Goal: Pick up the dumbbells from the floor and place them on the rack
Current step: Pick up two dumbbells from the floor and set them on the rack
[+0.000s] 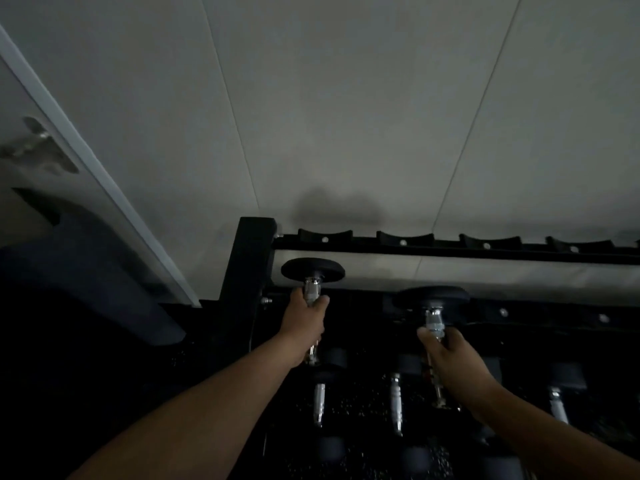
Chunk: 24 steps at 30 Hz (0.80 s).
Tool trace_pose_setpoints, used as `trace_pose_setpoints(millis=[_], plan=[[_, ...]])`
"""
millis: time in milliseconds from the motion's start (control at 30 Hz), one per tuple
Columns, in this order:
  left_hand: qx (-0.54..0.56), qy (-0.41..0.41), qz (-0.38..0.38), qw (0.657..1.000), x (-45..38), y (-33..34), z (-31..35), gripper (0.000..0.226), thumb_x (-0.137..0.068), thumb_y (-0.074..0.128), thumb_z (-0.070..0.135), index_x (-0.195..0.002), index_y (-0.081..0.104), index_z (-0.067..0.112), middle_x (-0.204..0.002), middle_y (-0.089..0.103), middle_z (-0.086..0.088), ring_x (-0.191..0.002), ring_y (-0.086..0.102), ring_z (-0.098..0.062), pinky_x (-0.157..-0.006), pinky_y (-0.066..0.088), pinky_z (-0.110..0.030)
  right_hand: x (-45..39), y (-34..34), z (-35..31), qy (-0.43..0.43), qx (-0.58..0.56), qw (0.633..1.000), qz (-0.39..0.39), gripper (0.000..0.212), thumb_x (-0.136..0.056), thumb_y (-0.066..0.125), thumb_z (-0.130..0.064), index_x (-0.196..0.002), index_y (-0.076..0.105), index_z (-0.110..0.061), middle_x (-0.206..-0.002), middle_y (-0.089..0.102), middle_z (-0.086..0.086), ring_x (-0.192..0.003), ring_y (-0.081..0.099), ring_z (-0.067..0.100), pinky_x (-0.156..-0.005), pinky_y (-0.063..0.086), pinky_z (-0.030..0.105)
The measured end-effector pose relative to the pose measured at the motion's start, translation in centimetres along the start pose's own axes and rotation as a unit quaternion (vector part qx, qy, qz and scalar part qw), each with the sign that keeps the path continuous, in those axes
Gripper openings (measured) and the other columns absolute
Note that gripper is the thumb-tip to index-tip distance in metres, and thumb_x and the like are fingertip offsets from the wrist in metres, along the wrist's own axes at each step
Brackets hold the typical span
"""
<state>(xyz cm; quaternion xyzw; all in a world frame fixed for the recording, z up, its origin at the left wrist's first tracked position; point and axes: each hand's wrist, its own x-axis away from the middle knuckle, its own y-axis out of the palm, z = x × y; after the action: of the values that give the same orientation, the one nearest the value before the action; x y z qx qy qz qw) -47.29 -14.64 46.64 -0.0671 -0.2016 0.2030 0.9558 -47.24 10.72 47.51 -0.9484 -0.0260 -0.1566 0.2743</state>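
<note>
The scene is dim. My left hand (304, 323) is shut around the chrome handle of a black round-headed dumbbell (312, 268), whose far head reaches up beside the rack's left post. My right hand (450, 355) grips the handle of a second black dumbbell (431, 297), held lower and to the right. Both point away from me toward the black dumbbell rack (450, 249), whose upper rail has curved saddles. Below my hands, several more dumbbells (396, 403) with chrome handles lie on a lower tier or the floor; I cannot tell which.
A pale panelled wall (346, 116) rises behind the rack. The rack's black upright post (247, 271) stands just left of my left hand. At the far left are a white door frame (86, 161) and a dark padded shape (86, 278).
</note>
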Motion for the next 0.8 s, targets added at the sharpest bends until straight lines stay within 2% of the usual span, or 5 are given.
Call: trace_pose_setpoints(millis=[333, 433, 533, 733, 800], plan=[[-0.010, -0.028, 0.026, 0.999, -11.9, 3.7, 3.4, 0.016, -0.096, 0.054, 0.019, -0.108, 0.047, 0.011, -0.079, 0.050, -0.011, -0.054, 0.046, -0.021, -0.047, 0.037, -0.025, -10.5, -1.0, -1.6, 0.005, -0.017, 0.999, -0.029, 0.024, -0.093, 0.060, -0.036, -0.085, 0.059, -0.013, -0.060, 0.065, 0.001, -0.037, 0.055, -0.002, -0.032, 0.037, 0.010], [-0.024, -0.033, 0.013, 0.999, -14.8, 4.1, 4.0, 0.021, -0.095, 0.054, 0.023, -0.113, 0.048, 0.013, -0.079, 0.054, -0.012, -0.054, 0.049, -0.022, -0.047, 0.040, -0.026, -12.2, -1.0, -1.7, 0.014, -0.025, 0.999, -0.034, 0.026, -0.093, 0.059, -0.036, -0.088, 0.059, -0.010, -0.060, 0.064, 0.002, -0.034, 0.053, -0.001, -0.032, 0.037, 0.010], [-0.040, -0.042, 0.011, 0.998, -16.9, 4.4, 4.2, 0.029, -0.094, 0.055, 0.027, -0.118, 0.046, 0.014, -0.088, 0.057, -0.016, -0.068, 0.054, -0.026, -0.059, 0.044, -0.034, -13.5, -1.0, -1.7, 0.026, -0.030, 0.998, -0.045, 0.026, -0.094, 0.058, -0.038, -0.089, 0.059, -0.013, -0.056, 0.064, -0.002, -0.035, 0.053, 0.002, -0.034, 0.040, 0.014], [-0.057, -0.073, 0.025, 0.995, -18.9, 5.3, 3.3, 0.035, -0.091, 0.057, 0.025, -0.121, 0.047, 0.008, -0.085, 0.060, -0.016, -0.058, 0.057, -0.027, -0.051, 0.043, -0.027, -15.1, -0.5, -2.2, 0.045, -0.037, 0.997, -0.054, 0.025, -0.093, 0.059, -0.038, -0.090, 0.058, -0.014, -0.055, 0.066, -0.003, -0.036, 0.056, 0.004, -0.033, 0.041, 0.015], [-0.066, -0.067, 0.033, 0.995, -19.4, 5.6, 2.9, 0.041, -0.090, 0.058, 0.026, -0.124, 0.047, 0.007, -0.100, 0.064, -0.025, -0.078, 0.067, -0.041, -0.061, 0.049, -0.034, -15.7, -0.4, -2.3, 0.051, -0.028, 0.997, -0.056, 0.027, -0.093, 0.058, -0.043, -0.091, 0.059, -0.015, -0.065, 0.070, 0.003, -0.039, 0.058, 0.003, -0.034, 0.042, 0.015]])
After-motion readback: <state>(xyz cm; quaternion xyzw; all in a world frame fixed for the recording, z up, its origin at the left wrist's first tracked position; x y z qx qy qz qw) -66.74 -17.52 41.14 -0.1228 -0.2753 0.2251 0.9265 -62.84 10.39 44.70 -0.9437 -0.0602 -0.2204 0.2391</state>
